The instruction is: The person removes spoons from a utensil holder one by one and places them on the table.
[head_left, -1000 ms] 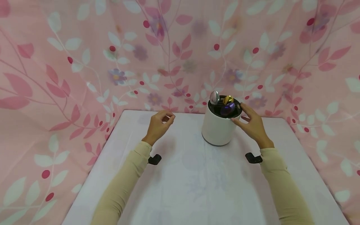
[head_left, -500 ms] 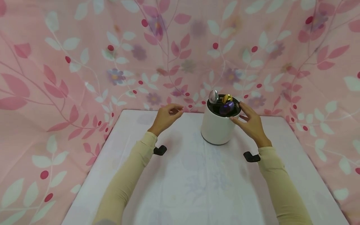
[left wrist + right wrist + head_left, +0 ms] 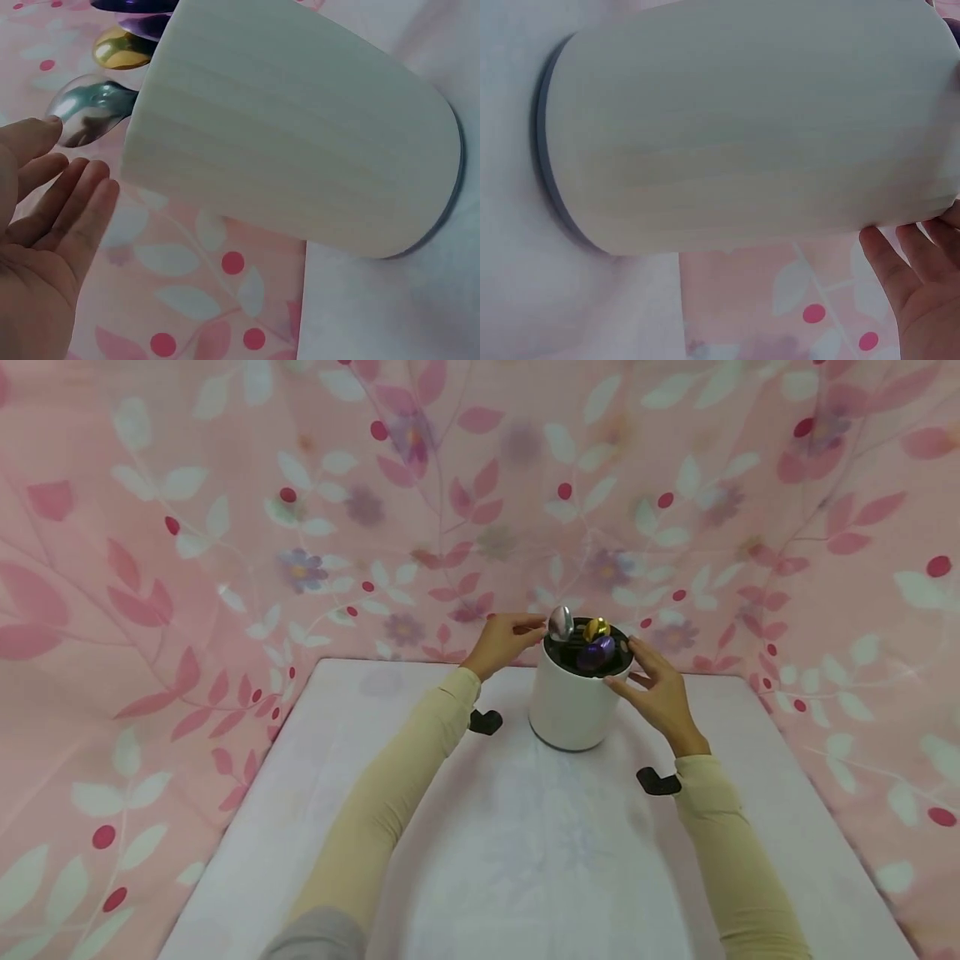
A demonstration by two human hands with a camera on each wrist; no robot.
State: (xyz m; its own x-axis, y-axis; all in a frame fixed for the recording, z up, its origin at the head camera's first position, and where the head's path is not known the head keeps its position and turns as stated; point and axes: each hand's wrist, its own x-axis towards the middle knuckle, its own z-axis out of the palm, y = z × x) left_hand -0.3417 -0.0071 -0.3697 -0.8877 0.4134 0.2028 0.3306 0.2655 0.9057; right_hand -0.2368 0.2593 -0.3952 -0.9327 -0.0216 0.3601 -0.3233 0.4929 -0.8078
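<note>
A white cylindrical utensil holder [image 3: 570,710] with a black slotted top stands on the table. Out of it stick the heads of a silver spoon [image 3: 560,623], a gold spoon [image 3: 596,628] and purple spoon bowls [image 3: 597,653]. My left hand [image 3: 501,642] reaches to the silver spoon from the left, fingers fairly straight. In the left wrist view, the thumb tip of that hand [image 3: 45,217] is right at the silver bowl's edge, the other fingers below it. My right hand [image 3: 654,693] grips the holder's upper right rim, thumb in front; its fingertips [image 3: 871,234] meet the wall.
White cloth covers the table [image 3: 495,843]. A pink floral curtain [image 3: 450,510] hangs close behind the holder and along both sides. Each wrist carries a small black mount, one by the left sleeve [image 3: 420,743] and one by the right sleeve [image 3: 720,827].
My left hand has moved right and farther up to the silver spoon, its fingers straightening. The right hand stays at the rim; the holder stands in place.
</note>
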